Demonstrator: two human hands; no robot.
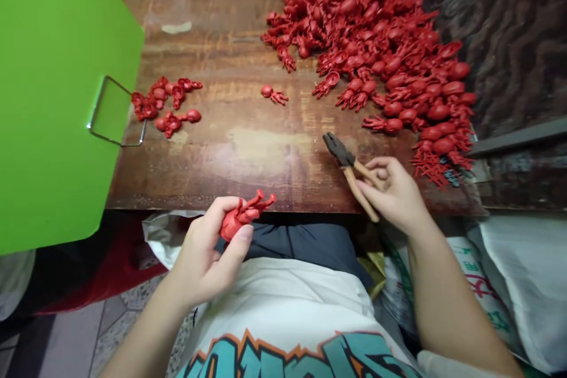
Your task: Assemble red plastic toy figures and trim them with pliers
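Between the thumb and fingers of my left hand (212, 254) is a red plastic figure part (237, 221), held just off the table's front edge with its thin limbs pointing up and right. My right hand (392, 192) grips a pair of pliers (349, 165) by one of its tan handles. The dark jaws point up and left over the table, and the handles are spread apart. A single red piece (274, 94) lies on the wood beyond both hands. Farther right, a big heap of similar red parts (367, 29) covers the table.
A small cluster of red pieces (163, 100) lies at the left, beside a green panel (62, 94) with a metal handle (95, 109). The worn wooden table (212, 171) ends just before my lap. White printed sacks (522, 283) stand at the lower right.
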